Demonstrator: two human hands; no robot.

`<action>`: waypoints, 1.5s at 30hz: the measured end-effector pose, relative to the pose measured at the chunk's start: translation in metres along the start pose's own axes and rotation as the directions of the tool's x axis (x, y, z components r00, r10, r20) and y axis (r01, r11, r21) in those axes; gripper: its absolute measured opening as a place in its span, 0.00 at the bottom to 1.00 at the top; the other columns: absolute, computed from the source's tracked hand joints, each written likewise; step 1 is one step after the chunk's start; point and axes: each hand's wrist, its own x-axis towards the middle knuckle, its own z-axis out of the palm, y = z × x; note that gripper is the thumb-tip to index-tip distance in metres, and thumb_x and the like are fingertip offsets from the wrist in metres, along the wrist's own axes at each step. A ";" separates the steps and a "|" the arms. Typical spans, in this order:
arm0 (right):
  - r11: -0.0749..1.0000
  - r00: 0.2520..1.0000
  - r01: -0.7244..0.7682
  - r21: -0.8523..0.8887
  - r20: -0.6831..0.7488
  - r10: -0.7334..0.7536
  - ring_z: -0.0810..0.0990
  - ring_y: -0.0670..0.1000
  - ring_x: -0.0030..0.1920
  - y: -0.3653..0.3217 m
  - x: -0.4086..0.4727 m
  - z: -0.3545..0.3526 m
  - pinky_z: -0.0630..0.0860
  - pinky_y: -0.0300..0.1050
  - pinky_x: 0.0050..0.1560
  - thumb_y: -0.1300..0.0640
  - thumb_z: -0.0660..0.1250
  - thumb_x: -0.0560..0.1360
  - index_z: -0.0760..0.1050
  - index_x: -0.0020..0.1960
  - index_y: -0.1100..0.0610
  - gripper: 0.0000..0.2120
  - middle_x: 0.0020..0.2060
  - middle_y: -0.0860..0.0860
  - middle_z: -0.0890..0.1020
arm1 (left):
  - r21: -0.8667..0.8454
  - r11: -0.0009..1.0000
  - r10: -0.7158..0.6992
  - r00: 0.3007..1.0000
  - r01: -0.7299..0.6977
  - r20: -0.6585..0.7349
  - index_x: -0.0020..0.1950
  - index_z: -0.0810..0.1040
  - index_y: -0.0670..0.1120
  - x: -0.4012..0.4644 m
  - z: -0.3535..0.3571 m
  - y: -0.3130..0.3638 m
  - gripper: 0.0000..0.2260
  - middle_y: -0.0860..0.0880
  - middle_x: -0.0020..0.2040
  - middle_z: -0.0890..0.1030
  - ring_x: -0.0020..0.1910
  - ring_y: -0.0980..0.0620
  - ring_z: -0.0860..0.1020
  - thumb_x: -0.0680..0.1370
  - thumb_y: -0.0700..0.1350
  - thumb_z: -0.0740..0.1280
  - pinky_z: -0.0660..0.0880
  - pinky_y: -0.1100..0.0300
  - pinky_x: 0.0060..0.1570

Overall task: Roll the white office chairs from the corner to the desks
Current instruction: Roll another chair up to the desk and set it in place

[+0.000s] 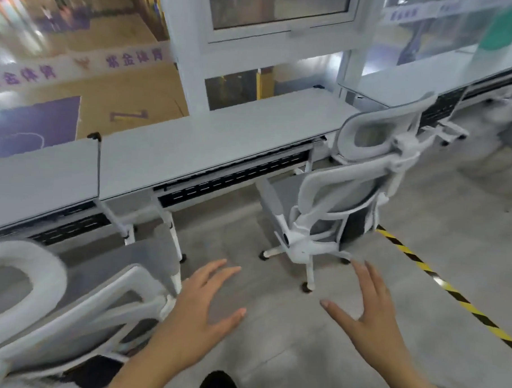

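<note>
Left hand point(198, 314) and right hand point(370, 313): both released, fingers spread, grasping nothing. One chair point(336, 197) ahead of right hand, at tabletop point(221, 145). Second chair point(68, 303) just beside left hand.

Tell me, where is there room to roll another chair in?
Bare floor lies between the near chair and the far chair, before the desk. Both hands hover open there. Beside each chair it is crowded.

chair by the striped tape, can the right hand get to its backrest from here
Probably yes: the right hand is open and empty, with only bare floor between it and the chair, whose back faces the person.
</note>
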 end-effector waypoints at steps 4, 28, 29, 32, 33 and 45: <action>0.996 0.994 -0.079 0.034 -0.066 0.081 0.46 0.43 0.77 0.037 0.049 -0.052 0.54 0.56 0.76 0.31 0.69 0.66 0.49 0.70 0.25 0.40 0.77 0.36 0.49 | 0.030 1.000 0.003 0.999 -0.005 0.052 0.70 0.61 0.67 0.071 0.033 0.019 0.31 0.69 0.71 0.56 0.71 0.71 0.53 0.68 0.72 0.60 0.59 0.58 0.72; 0.911 0.975 0.104 -0.399 0.222 -0.014 0.52 0.53 0.78 0.132 0.447 -0.244 0.55 0.60 0.75 0.25 0.63 0.65 0.54 0.76 0.39 0.44 0.78 0.46 0.54 | 0.184 0.960 -0.212 0.977 0.213 -0.022 0.66 0.67 0.63 0.418 0.175 0.146 0.31 0.66 0.59 0.69 0.63 0.59 0.68 0.68 0.74 0.52 0.53 0.51 0.70; 0.869 0.961 0.160 -0.468 0.274 -0.029 0.50 0.53 0.79 0.134 0.463 -0.245 0.52 0.60 0.76 0.23 0.62 0.65 0.55 0.76 0.38 0.44 0.78 0.46 0.56 | 0.173 0.953 -0.242 0.969 0.247 -0.054 0.65 0.69 0.63 0.418 0.176 0.147 0.31 0.65 0.57 0.70 0.61 0.59 0.69 0.67 0.75 0.52 0.55 0.51 0.70; 0.694 0.912 0.302 -0.654 0.410 -0.011 0.51 0.54 0.79 0.143 0.511 -0.254 0.49 0.65 0.75 0.22 0.61 0.65 0.63 0.71 0.36 0.39 0.76 0.43 0.62 | 0.187 0.928 -0.286 0.937 0.323 -0.202 0.59 0.74 0.59 0.416 0.189 0.155 0.32 0.64 0.52 0.72 0.55 0.57 0.74 0.67 0.77 0.51 0.65 0.48 0.65; 0.650 0.896 0.339 -0.680 0.445 -0.003 0.55 0.54 0.78 0.147 0.525 -0.258 0.51 0.65 0.74 0.22 0.61 0.65 0.66 0.69 0.35 0.36 0.74 0.42 0.66 | 0.195 0.916 -0.302 0.923 0.350 -0.238 0.58 0.74 0.58 0.414 0.195 0.160 0.30 0.64 0.52 0.72 0.55 0.57 0.75 0.68 0.76 0.53 0.67 0.48 0.64; 0.778 0.820 0.568 -0.269 0.269 -0.505 0.72 0.59 0.62 0.232 0.546 -0.245 0.75 0.58 0.56 0.29 0.60 0.65 0.83 0.53 0.58 0.36 0.50 0.51 0.81 | 0.110 0.859 -0.393 0.782 0.499 -0.484 0.48 0.74 0.56 0.397 0.230 0.200 0.19 0.62 0.49 0.72 0.47 0.65 0.66 0.69 0.69 0.68 0.74 0.54 0.54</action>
